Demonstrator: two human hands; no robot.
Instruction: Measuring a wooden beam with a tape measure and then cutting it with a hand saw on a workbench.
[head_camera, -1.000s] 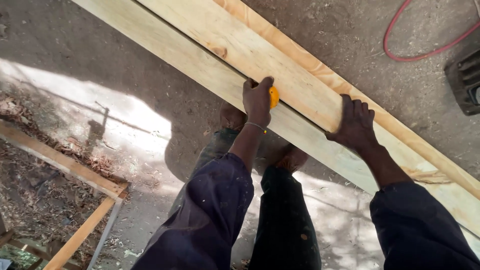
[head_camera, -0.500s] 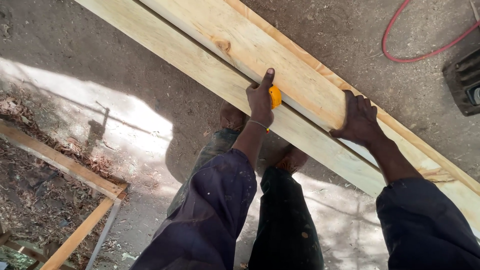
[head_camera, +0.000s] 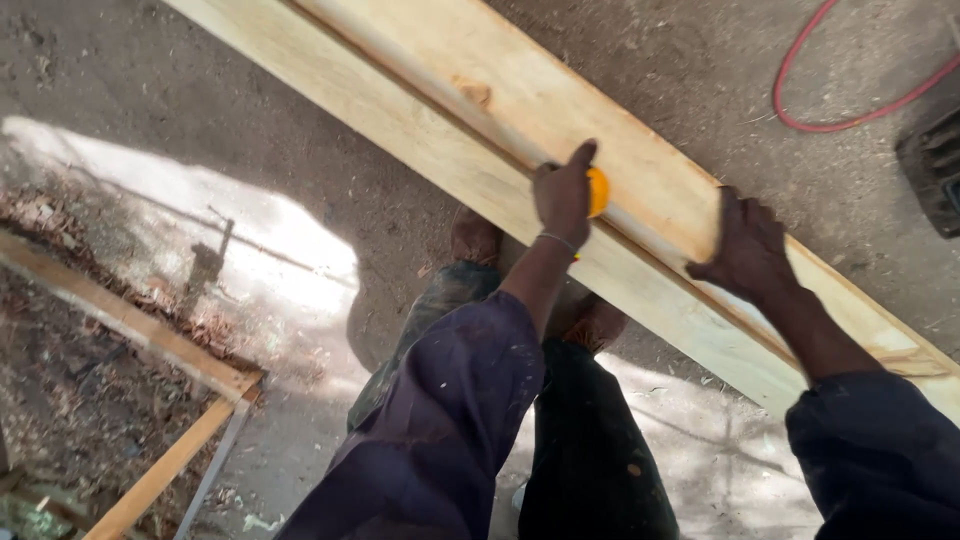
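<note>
Long pale wooden planks lie stacked diagonally from the upper left to the lower right. My left hand grips a small yellow tool pressed against the groove between the planks, with its forefinger stretched up along the wood. My right hand rests fingers-spread on the top plank, a little further down to the right. Both sleeves are dark blue. My legs and bare feet show below the planks.
A red hose curves over the dirt floor at the upper right, beside a dark machine at the right edge. A wooden frame with shavings and debris lies at the lower left. Sunlight patches mark the ground.
My left hand with the yellow tool has slid slightly up the planks and its forefinger has straightened. My right hand has shifted a little along the top plank.
</note>
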